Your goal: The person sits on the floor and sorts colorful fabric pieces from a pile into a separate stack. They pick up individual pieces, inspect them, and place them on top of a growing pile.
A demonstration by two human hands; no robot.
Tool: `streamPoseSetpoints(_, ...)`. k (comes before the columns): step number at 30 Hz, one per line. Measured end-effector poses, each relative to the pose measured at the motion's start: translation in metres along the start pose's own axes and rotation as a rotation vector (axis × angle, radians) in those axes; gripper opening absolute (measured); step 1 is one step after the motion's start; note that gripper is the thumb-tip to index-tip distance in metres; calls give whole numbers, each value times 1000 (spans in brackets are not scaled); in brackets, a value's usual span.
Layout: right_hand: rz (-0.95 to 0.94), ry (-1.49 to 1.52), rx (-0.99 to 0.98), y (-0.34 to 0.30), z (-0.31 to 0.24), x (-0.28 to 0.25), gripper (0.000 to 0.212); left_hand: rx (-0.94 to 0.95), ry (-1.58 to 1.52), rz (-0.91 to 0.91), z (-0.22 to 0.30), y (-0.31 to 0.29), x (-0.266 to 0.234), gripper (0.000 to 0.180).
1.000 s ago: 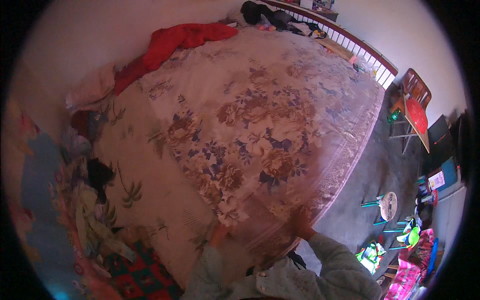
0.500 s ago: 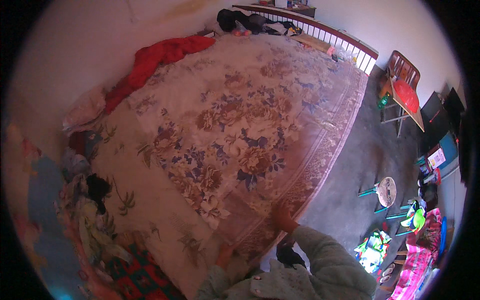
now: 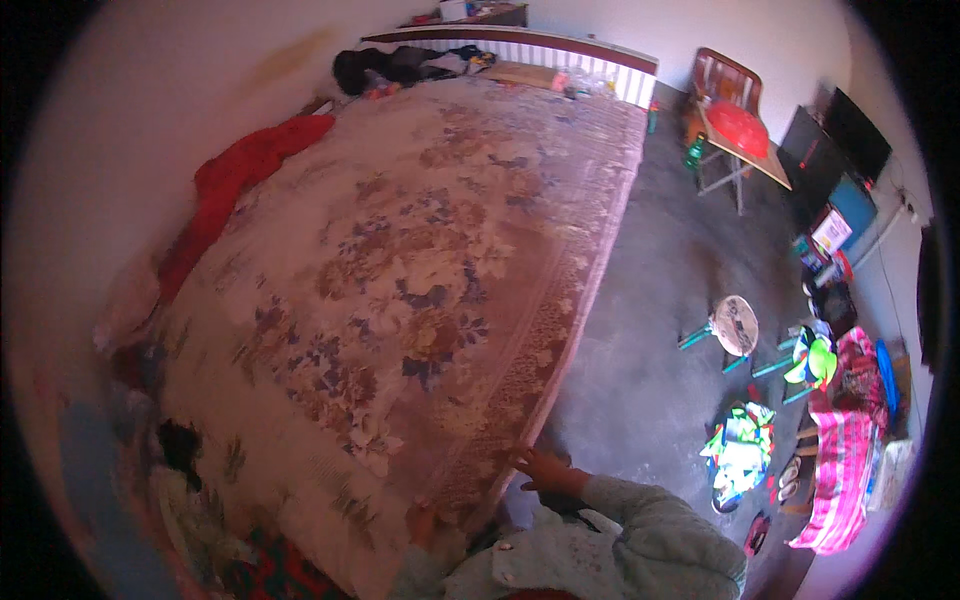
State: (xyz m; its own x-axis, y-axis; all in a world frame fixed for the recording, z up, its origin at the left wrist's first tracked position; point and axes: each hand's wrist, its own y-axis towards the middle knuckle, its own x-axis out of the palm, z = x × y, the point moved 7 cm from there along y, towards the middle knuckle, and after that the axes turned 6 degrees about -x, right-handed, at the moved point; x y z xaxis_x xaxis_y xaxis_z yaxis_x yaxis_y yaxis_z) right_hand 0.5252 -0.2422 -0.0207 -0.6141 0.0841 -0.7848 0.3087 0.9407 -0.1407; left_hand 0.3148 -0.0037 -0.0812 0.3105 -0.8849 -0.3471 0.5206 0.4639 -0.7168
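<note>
A floral blanket (image 3: 440, 250) in cream, brown and blue is spread over the bed, with a pale patterned sheet (image 3: 250, 430) showing at its near left. My right hand (image 3: 548, 470) is at the blanket's near right edge. Its fingers are apart, and the tips touch or nearly touch the bordered edge. Farther left, my left hand (image 3: 424, 522) rests at the blanket's near end. It is dim and smeared, so its fingers cannot be made out.
Red cloth (image 3: 235, 185) lies along the wall side. Dark clothes (image 3: 400, 68) lie by the headboard (image 3: 570, 62). On the floor side stand a round stool (image 3: 735, 325), a folding table (image 3: 745, 150) with a red bag, and a bright bundle (image 3: 740, 455).
The view has turned, shifting the bed leftward in the picture. My right hand has moved from lying on the blanket to its edge, with fingers now spread. My left hand stays near the blanket's end.
</note>
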Motion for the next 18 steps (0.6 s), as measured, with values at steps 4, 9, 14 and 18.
streamPoseSetpoints(4, -295, 151, 337, -60, 35, 25, 59, -148, 334, 292, 35, -23, -24, 53)
streamPoseSetpoints(9, -311, 213, 474, -145, 66, 20, 57, 237, 616, 360, 207, -85, 28, 56)
streamPoseSetpoints(14, -223, 289, 697, -189, 104, 14, 55, 839, 851, 172, 210, -44, 82, 82)
streamPoseSetpoints(18, -191, 330, 734, -196, 112, -4, 54, 686, 1012, -36, 180, 7, 114, 87)
